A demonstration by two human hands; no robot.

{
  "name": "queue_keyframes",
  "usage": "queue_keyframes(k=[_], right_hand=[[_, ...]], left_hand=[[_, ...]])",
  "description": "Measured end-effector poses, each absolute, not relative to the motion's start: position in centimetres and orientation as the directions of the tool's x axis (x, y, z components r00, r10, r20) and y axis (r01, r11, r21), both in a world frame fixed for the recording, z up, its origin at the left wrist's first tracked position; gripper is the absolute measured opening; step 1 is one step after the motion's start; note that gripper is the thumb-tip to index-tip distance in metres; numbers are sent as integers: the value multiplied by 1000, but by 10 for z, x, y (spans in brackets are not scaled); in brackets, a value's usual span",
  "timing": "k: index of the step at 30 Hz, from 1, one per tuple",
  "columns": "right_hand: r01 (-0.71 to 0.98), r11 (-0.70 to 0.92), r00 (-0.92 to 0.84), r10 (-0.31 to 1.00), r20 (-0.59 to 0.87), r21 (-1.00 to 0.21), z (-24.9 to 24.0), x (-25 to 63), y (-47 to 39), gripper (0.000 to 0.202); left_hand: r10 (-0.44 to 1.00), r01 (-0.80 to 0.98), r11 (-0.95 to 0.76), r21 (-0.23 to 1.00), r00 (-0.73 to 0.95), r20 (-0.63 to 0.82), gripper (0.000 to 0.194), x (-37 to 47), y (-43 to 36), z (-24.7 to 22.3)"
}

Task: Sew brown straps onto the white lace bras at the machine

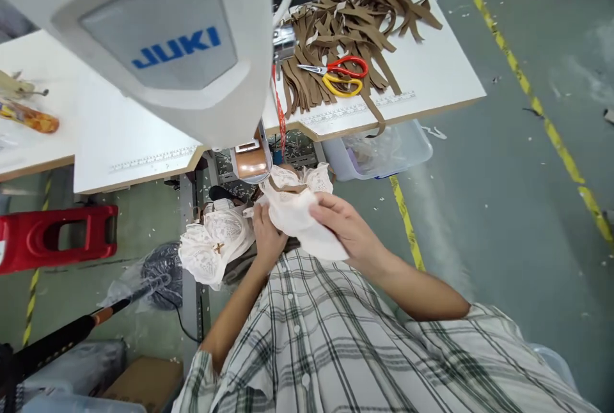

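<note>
Pinching white fabric (300,224) in right hand (346,224). Lies mostly left of those fingers, slanting down-right lengthwise, nearer right than left hand (269,234); can't tell left's grip.

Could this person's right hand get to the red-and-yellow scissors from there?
Probably yes: the scissors lie uncovered on the brown strips, right of the white machine, ahead of the right hand, which would likely have to release its white fabric first.
</note>
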State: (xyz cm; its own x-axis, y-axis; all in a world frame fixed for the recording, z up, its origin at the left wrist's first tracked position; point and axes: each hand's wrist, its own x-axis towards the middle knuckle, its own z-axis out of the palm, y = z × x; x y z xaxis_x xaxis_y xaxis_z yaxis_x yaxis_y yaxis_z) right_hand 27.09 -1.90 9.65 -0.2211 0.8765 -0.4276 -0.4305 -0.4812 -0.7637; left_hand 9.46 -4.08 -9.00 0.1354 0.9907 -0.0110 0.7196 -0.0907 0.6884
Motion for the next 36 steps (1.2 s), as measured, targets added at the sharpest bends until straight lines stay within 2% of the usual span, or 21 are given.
queue_keyframes(k=[2,3,4,6,8,9,10,11,13,15,17,20,22,23,25,26,28,31,33,36], right_hand=[[-389,-440,-78,891,-447,-809,110,293,-30,35],[-364,-377,61,903,-426,-852,116,308,-33,34],[-329,-283,233,900,-368,-901,120,325,-34,31],[-197,-41,554,820,-146,-980,122,362,-28,23],[-34,131,652,754,78,-991,109,402,-15,21],[61,144,633,759,150,-988,97,422,-7,24],[179,121,661,720,210,-976,83,440,-1,25],[286,10,675,707,209,-958,66,457,4,26],[485,-315,638,766,83,-816,30,483,7,37],[568,-435,570,820,-47,-698,-4,493,5,41],[646,-454,505,857,-103,-614,-31,483,4,43],[755,-352,360,928,-98,-553,-59,433,15,53],[799,-152,143,988,-62,-582,-71,385,31,58],[800,0,-8,1000,-11,-600,-76,359,38,60],[767,204,-226,973,41,-608,-83,314,49,63],[762,254,-293,956,32,-596,-86,296,50,65],[796,268,-346,937,-45,-543,-95,273,43,72],[851,247,-336,934,-119,-464,-108,267,25,79],[838,217,-308,946,-106,-500,-109,270,18,80],[755,182,-236,972,-2,-630,-85,258,15,82]], left_hand=[[994,730,-98,677,105,31,65,75,-25,-100],[993,730,-111,675,101,54,58,62,-16,-100],[992,728,-127,674,102,77,52,48,-7,-97],[988,720,-154,677,93,127,39,22,11,-86],[978,717,-174,675,47,202,41,7,27,-73],[962,726,-203,657,22,273,42,4,33,-68],[941,740,-232,631,8,337,44,6,36,-64],[925,760,-256,597,13,380,45,11,37,-64],[940,804,-269,530,100,325,48,27,32,-70],[971,832,-239,501,196,138,51,47,18,-86],[971,843,-204,498,238,-5,53,64,2,-105],[971,848,-158,506,227,-77,57,78,-16,-123],[970,860,-129,494,213,-119,60,73,-21,-122],[970,870,-110,481,199,-137,59,64,-23,-116],[976,899,-42,436,129,-173,52,33,-27,-99],[980,918,20,396,60,-189,46,12,-32,-87],[967,939,201,277,-146,-207,38,-35,-47,-64],[859,871,487,65,-464,-215,48,-96,-81,-38],[801,829,560,-14,-545,-249,48,-115,-103,-31],[793,831,555,-47,-545,-270,46,-109,-125,-19]])
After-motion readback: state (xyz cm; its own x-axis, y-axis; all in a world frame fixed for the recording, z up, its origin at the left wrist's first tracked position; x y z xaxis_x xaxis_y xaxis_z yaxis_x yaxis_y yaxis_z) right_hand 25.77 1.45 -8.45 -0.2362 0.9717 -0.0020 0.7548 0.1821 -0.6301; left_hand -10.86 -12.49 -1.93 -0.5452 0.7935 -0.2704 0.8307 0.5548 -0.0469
